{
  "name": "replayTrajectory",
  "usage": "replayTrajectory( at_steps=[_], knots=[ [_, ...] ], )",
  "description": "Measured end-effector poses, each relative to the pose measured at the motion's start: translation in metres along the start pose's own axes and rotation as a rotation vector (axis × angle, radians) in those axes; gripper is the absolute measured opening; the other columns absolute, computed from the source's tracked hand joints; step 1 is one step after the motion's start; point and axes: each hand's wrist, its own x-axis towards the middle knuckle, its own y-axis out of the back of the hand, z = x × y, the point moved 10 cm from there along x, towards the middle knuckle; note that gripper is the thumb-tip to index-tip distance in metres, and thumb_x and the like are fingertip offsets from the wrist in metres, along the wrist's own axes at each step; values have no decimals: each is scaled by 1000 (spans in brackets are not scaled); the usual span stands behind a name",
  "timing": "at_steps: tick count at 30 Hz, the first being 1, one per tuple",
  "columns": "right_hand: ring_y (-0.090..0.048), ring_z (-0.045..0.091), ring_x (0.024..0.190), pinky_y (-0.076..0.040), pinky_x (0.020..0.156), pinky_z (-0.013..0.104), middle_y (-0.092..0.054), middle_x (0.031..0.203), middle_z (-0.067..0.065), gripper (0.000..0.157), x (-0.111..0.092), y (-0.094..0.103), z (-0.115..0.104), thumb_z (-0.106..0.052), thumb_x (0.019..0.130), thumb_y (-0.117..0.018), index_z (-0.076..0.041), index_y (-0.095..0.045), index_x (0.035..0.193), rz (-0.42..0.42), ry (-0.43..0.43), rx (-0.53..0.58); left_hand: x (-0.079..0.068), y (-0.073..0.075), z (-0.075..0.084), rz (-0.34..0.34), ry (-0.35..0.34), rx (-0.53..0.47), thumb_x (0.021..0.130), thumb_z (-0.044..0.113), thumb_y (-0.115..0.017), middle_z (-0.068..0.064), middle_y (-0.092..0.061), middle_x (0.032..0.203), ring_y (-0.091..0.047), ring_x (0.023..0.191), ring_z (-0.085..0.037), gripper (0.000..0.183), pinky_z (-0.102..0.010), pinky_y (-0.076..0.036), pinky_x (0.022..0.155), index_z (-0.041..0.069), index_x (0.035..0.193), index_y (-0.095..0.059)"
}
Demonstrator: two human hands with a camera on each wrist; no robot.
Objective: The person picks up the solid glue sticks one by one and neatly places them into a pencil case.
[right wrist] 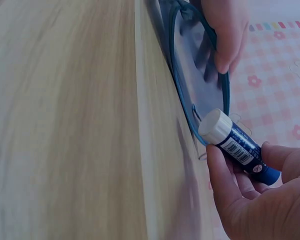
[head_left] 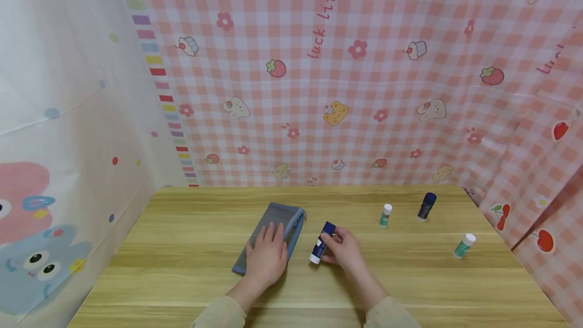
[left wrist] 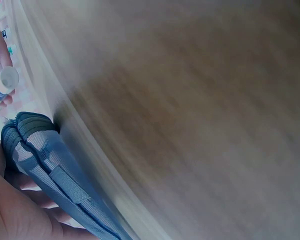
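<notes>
A grey mesh zip pouch [head_left: 281,211] with blue edging lies on the table. On top of it rests my left hand [head_left: 267,257], its fingers stretched along the mesh. In the left wrist view, the pouch's zipped side [left wrist: 65,172] shows beside that hand. My right hand [head_left: 349,253] pinches a dark blue glue stick [head_left: 322,243] between thumb and fingers, just right of the pouch. The stick is tilted, and its white end [right wrist: 216,126] points toward the pouch in the right wrist view, where a barcode label also shows.
Farther right stand a small green-and-white glue stick [head_left: 385,215], another dark blue glue stick [head_left: 426,207] and a second green-and-white one [head_left: 464,246]. The wooden table [head_left: 191,227] meets a pink checked cloth [head_left: 337,85] at its back edge; a white patterned cloth [head_left: 82,130] hangs at left.
</notes>
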Motion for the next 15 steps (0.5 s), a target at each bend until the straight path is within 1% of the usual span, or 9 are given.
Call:
replayTrajectory(
  at_steps=[9, 15],
  knots=[
    [-66, 21, 80, -59, 64, 39, -66, 99, 17, 35, 4, -21, 4, -11, 98, -62, 12, -52, 123, -23, -15, -16, 1, 0, -1, 7, 9, -4, 103, 27, -49, -20, -43, 150, -36, 138, -43, 49, -75, -27, 99, 7, 148, -47],
    [-66, 21, 77, -59, 63, 38, -66, 97, 18, 35, 8, -30, 7, -10, 98, -62, 13, -52, 123, -25, -22, -2, 1, -1, -1, 8, 9, -2, 103, 28, -49, -20, -43, 150, -37, 138, -43, 49, -75, -28, 99, 7, 147, -47]
  ],
)
